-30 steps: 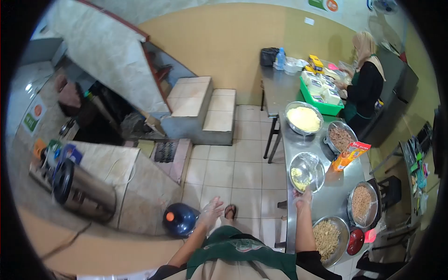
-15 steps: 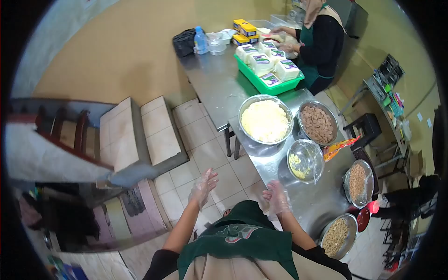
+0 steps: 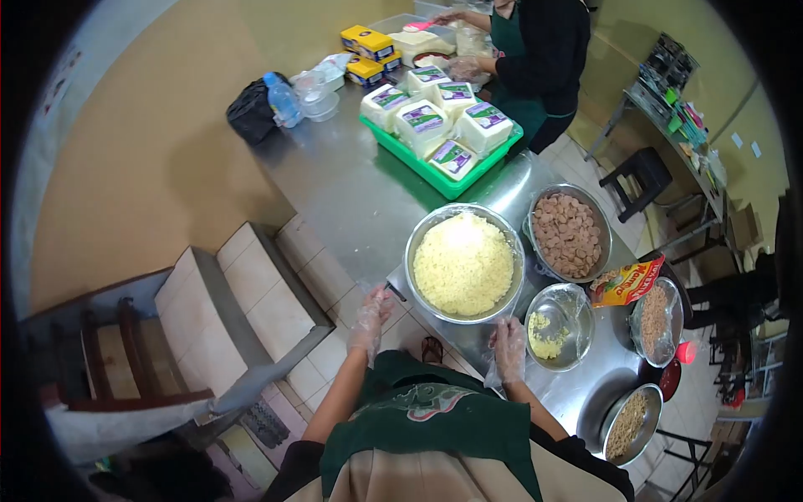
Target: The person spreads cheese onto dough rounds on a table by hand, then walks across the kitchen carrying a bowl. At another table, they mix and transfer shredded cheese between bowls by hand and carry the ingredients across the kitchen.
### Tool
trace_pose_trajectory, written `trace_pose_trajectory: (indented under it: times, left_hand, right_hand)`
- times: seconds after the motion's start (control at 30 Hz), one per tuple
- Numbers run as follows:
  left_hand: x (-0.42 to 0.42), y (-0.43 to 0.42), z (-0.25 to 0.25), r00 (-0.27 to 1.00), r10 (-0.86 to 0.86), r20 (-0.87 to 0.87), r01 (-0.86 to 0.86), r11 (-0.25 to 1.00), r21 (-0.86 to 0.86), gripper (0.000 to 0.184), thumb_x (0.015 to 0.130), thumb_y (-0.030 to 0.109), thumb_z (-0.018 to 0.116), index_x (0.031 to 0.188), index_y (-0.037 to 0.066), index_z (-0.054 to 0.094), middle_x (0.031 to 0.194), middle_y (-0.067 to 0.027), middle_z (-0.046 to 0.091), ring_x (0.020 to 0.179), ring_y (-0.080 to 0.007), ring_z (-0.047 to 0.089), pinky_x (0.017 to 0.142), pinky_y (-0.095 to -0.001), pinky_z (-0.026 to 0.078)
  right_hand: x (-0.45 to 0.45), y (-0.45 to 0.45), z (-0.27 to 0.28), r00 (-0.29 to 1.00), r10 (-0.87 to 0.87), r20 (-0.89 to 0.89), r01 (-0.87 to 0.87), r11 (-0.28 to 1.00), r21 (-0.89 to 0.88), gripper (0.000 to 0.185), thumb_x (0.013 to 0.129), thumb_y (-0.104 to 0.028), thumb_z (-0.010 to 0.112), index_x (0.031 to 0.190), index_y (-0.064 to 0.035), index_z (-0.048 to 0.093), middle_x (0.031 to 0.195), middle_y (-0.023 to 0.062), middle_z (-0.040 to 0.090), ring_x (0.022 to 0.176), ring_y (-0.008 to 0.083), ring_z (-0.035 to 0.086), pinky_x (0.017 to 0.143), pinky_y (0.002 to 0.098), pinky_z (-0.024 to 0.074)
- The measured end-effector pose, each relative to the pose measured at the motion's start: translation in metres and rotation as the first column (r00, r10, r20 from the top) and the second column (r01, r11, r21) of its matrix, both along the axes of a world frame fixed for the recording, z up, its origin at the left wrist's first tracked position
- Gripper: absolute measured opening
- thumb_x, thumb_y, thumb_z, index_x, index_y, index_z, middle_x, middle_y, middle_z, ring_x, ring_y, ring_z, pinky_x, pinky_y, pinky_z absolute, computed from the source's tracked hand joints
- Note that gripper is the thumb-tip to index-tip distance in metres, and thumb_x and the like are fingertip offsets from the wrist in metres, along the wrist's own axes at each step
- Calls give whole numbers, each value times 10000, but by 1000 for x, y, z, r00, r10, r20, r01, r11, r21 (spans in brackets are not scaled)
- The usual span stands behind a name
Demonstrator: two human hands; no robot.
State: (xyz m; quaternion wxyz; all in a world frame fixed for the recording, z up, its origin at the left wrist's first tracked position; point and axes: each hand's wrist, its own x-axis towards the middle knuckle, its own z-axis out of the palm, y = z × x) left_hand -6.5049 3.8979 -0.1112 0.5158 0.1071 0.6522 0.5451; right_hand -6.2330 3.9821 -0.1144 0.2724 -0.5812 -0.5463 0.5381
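A clear plastic glove covers my left hand [image 3: 370, 323], which is in the air beyond the table corner with its fingers extended, holding nothing. My right hand [image 3: 508, 350], gloved the same way, hovers at the table's near edge, fingers loosely apart and nothing visible in them. Just beyond it stands a large steel bowl [image 3: 410, 280] filled with pale yellow shreds [image 3: 464, 268]. To its right is a smaller steel bowl [image 3: 577, 356] with a little yellow crumbly food [image 3: 548, 341] and plastic film inside.
Farther along the steel table [image 3: 322, 201], a green tray [image 3: 418, 171] carries several white wrapped blocks [image 3: 422, 121]. Bowls of brown slices [image 3: 569, 234] and chopped bits [image 3: 627, 425] line the right side, near a red-yellow packet [image 3: 627, 283]. A co-worker [image 3: 539, 63] stands opposite. Tiled steps [image 3: 272, 284] rise at left.
My view has moved closer to the table, and the large bowl now appears nearer my hands. Both hands have come forward. A pink scoop now shows at the co-worker's hand.
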Motion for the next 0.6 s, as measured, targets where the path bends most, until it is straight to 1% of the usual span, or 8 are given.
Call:
trace_pose_trajectory:
  times: [0.13,0.2,0.3,0.4,0.43,0.5,0.53,0.6]
  left_hand:
    - [-26,53,11,995,-74,-60,73,997,-13,528,910,445,423,1301,92,389,1225,-92,498,1072,-209,495,942,-322,366]
    - [-34,78,7,974,-188,-128,194,980,36,537,913,440,410,1296,64,390,1235,-119,496,1109,-239,484,948,-332,361]
    - [-49,120,-9,768,-415,-489,467,884,-17,503,930,390,394,1318,71,367,1225,-150,503,1115,-262,480,959,-319,347]
    - [-48,142,26,706,-553,-442,550,822,-149,455,904,322,426,1252,28,431,1224,-180,494,1133,-296,462,950,-358,348]
    - [-55,143,4,692,-574,-438,576,804,-146,455,904,322,426,1252,28,431,1224,-180,494,1133,-296,462,950,-358,348]
    - [-72,134,-61,398,-435,-808,723,691,-16,409,888,264,438,1228,36,454,1191,-187,509,1105,-315,472,939,-370,356]
    - [-77,137,-62,393,-439,-808,731,682,-15,409,888,264,438,1228,36,454,1191,-187,509,1105,-315,472,939,-370,356]
    - [-88,140,-62,59,-921,-386,799,275,-535,457,876,200,399,1298,27,382,1252,-174,476,1163,-295,448,981,-380,345]
  right_hand:
    - [-23,7,31,995,-97,10,94,977,189,200,903,-171,434,855,-26,562,764,101,534,684,167,543,622,322,434]
    - [-43,23,46,925,-183,332,-159,607,779,172,874,-140,444,876,-35,580,912,128,565,841,246,546,752,373,425]
    - [-97,53,80,990,-49,136,-61,711,700,150,853,-124,461,864,-47,590,1059,161,542,1050,316,480,916,400,366]
    - [-170,84,71,999,42,7,-36,774,632,185,848,-155,491,967,-38,570,1186,206,462,1103,342,442,927,394,372]
    - [-192,97,54,980,74,186,-185,691,699,297,833,-146,509,1110,-41,529,1227,230,420,1109,361,433,939,421,365]
    - [-238,119,49,934,41,356,-279,706,651,473,802,-94,495,1271,-69,437,1318,264,317,1105,409,435,932,472,375]
    - [-254,131,55,934,30,356,-271,708,652,473,802,-94,495,1271,-69,437,1318,264,317,1105,409,435,932,472,375]
    - [-279,158,76,887,135,441,-391,728,564,399,807,-164,524,1181,-43,458,1234,265,405,1045,396,496,866,447,438]
